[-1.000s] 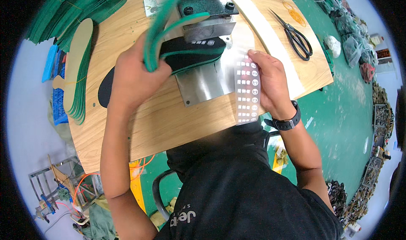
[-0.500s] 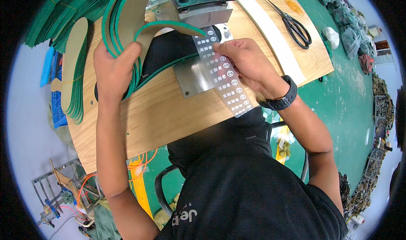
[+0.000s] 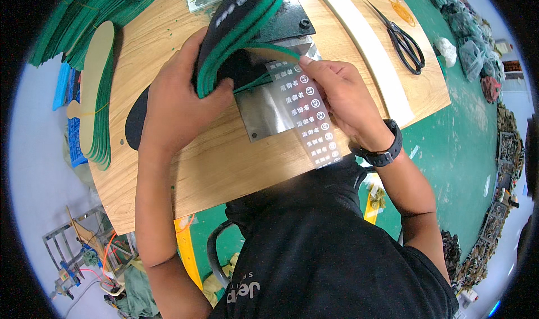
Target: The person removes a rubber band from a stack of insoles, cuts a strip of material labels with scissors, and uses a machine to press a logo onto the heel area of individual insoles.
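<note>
My left hand is wrapped round a bent bundle of insoles, black on the face toward me with green edges and a pale printed mark. One insole curves away from the bundle, its tip reaching the fingertips of my right hand. Those fingers are pinched at the upper edge of a clear label strip with rows of white print, which hangs down past the table edge. Behind the strip lies a shiny metal plate, the base of a press with a dark upper block, partly hidden by the insoles.
A banded stack of beige and green insoles lies at the left, with more green sheets beyond it. A black insole rests beside my left wrist. Right of the press are a long white strip and black-handled scissors.
My left hand has turned the bundle, so black faces show where beige undersides showed before. My right hand has shifted slightly right and toward me with the strip.
</note>
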